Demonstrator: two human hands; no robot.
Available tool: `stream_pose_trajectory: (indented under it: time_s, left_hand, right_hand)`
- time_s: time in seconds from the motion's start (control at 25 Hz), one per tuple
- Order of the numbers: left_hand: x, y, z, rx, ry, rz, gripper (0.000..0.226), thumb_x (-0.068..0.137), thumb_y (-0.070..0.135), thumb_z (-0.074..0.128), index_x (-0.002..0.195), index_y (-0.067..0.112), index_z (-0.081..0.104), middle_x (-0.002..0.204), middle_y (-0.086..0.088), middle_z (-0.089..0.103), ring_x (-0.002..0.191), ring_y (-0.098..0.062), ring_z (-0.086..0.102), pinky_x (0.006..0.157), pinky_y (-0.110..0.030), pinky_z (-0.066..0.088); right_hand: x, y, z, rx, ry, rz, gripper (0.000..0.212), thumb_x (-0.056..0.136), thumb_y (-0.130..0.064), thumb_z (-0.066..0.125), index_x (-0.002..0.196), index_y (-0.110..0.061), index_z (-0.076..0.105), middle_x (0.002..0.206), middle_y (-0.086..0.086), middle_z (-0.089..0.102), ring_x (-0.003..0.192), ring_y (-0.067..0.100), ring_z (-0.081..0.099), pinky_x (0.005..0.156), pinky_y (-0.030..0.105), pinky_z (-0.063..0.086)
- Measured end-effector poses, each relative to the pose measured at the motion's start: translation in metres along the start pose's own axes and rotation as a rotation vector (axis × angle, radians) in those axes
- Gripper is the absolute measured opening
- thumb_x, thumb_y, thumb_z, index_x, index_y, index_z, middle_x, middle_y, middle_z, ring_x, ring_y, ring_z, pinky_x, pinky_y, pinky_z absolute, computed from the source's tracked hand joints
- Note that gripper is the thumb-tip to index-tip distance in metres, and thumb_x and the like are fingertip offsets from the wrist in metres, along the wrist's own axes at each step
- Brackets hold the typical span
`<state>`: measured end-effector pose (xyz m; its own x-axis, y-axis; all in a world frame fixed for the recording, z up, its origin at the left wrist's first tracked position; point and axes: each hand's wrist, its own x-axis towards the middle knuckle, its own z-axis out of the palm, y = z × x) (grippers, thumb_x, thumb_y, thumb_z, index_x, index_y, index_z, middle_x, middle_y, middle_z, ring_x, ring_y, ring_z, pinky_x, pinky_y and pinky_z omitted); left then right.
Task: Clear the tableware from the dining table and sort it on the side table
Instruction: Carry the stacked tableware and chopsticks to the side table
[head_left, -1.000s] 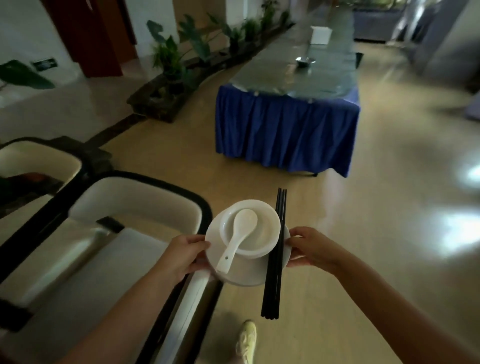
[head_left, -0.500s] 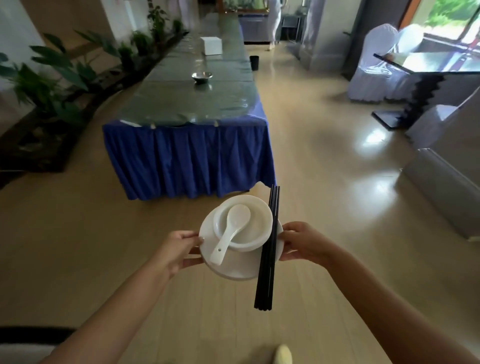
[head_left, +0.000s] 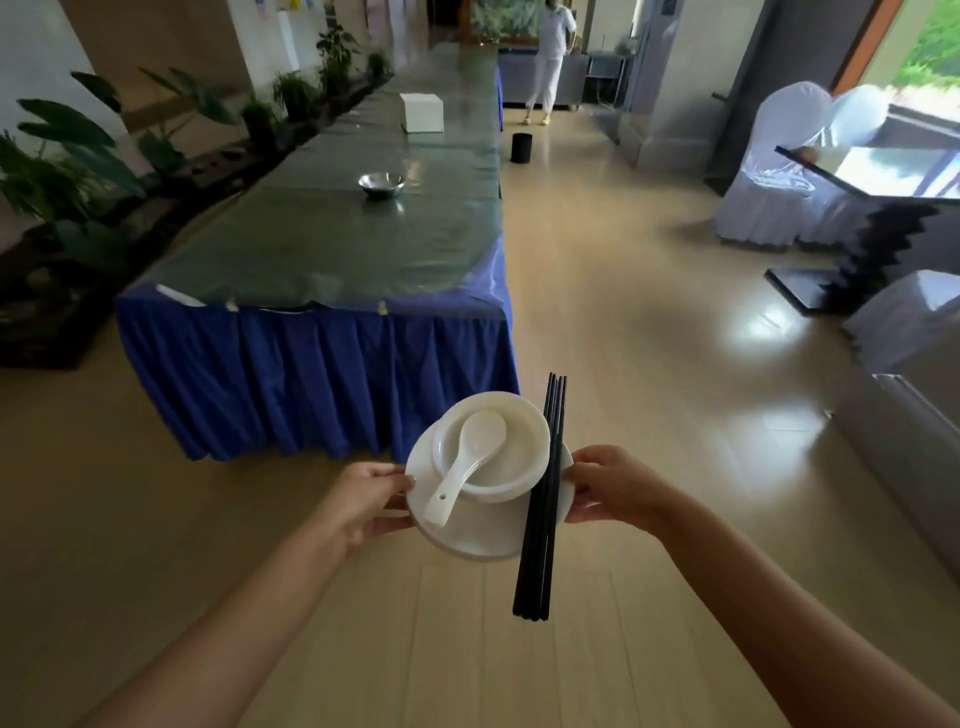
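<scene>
I carry a white plate (head_left: 470, 535) in front of me over the floor. My left hand (head_left: 363, 499) grips its left rim and my right hand (head_left: 618, 486) grips its right rim. A white bowl (head_left: 511, 457) stands on the plate with a white ceramic spoon (head_left: 467, 462) lying in it, handle toward me. Black chopsticks (head_left: 543, 499) lie across the plate's right side, pinned under my right thumb. Ahead stands the long side table (head_left: 332, 244) with a blue skirt and a glossy green top.
A metal bowl (head_left: 382, 184) and a white box (head_left: 422, 113) sit on the long table. Potted plants (head_left: 67, 171) line its left side. At right are white-covered chairs (head_left: 789, 171) and a glass table (head_left: 883, 176). A person (head_left: 548, 57) and a black bin (head_left: 521, 147) are far ahead.
The view has swung right and moved toward the blue-skirted table; the chairs at my left have left the view. Both hands keep the same grip on the plate.
</scene>
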<state>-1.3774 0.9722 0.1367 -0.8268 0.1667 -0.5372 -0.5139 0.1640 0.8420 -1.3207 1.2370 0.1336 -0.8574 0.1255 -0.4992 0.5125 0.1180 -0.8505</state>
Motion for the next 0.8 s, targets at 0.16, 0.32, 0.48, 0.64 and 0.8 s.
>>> stream_pose_trajectory:
  time_s: [0.16,0.32,0.48,0.64,0.8]
  left_hand:
    - [0.085,0.050,0.039,-0.011,0.016,-0.001,0.019,0.089,-0.002,0.052,0.105,-0.003,0.061,0.087,-0.017,0.066,0.074,-0.026,0.064,0.055,-0.033,0.057]
    - [0.180,0.098,0.064,-0.010,0.015,0.015,0.017,0.088,-0.001,0.052,0.101,-0.001,0.063,0.084,-0.016,0.068,0.073,-0.025,0.065,0.056,-0.033,0.059]
    - [0.266,0.157,0.084,-0.033,0.030,0.019,0.014,0.087,-0.001,0.053,0.087,0.005,0.066,0.064,-0.006,0.072,0.057,-0.016,0.068,0.043,-0.027,0.054]
    - [0.341,0.209,0.104,-0.037,0.053,0.024,0.018,0.086,0.001,0.055,0.079,0.010,0.069,0.058,0.000,0.071,0.052,-0.011,0.066,0.043,-0.024,0.053]
    - [0.412,0.247,0.127,-0.089,0.116,-0.005,0.019,0.086,-0.001,0.054,0.077,0.009,0.067,0.053,0.002,0.070,0.047,-0.008,0.066,0.041,-0.023,0.051]
  right_hand:
    - [0.086,-0.039,-0.055,-0.029,-0.040,0.001,0.011,0.087,-0.004,0.052,0.093,0.001,0.060,0.082,0.016,0.067,0.066,0.019,0.071,0.057,0.026,0.057]
    - [0.178,-0.077,-0.097,-0.018,-0.048,0.003,0.013,0.087,-0.002,0.050,0.095,0.005,0.058,0.078,0.016,0.067,0.061,0.019,0.070,0.055,0.026,0.058]
    - [0.264,-0.124,-0.134,0.011,-0.049,0.019,0.016,0.087,0.000,0.048,0.099,0.007,0.055,0.077,0.018,0.063,0.063,0.022,0.067,0.055,0.027,0.059]
    - [0.348,-0.169,-0.172,0.000,-0.088,0.018,0.018,0.087,0.000,0.049,0.101,0.009,0.055,0.079,0.019,0.063,0.066,0.025,0.067,0.058,0.029,0.060]
    - [0.440,-0.203,-0.209,-0.029,-0.151,0.011,0.019,0.086,0.000,0.050,0.101,0.009,0.057,0.078,0.018,0.064,0.061,0.022,0.068,0.056,0.027,0.059]
